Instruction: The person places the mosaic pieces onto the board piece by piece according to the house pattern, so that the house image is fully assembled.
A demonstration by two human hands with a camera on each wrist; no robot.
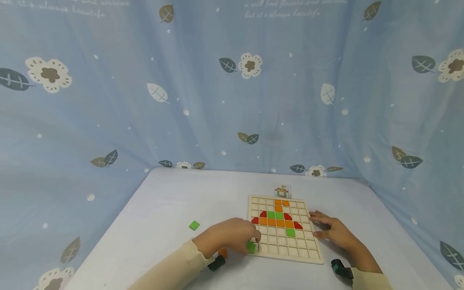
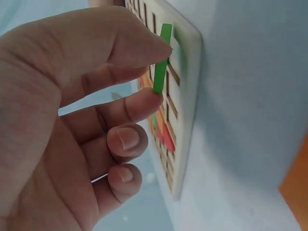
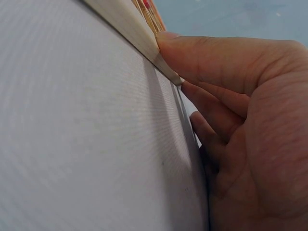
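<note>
- My left hand [image 1: 235, 235] pinches a green tile [image 2: 162, 67] between thumb and fingertips, with the last two fingers curled loosely below.
- That green tile is at the near left corner of the pale gridded board [image 1: 272, 249], held on edge in the left wrist view.
- My right hand [image 1: 335, 231] rests at the board's right edge, thumb and fingers spread apart, the thumb touching the rim.
- On the board sit two orange circles [image 1: 278, 202], an orange square under the left one, then green squares [image 1: 271, 215] between red pieces [image 1: 298, 225], an orange row, and one green square below it.
- A small pattern card [image 1: 282, 191] is just beyond the board's far edge.
- Left of my left hand, a loose green tile [image 1: 194, 225] lies on the white table [image 1: 174, 201].
- An orange piece [image 1: 222, 253] shows partly beside my left wrist.
</note>
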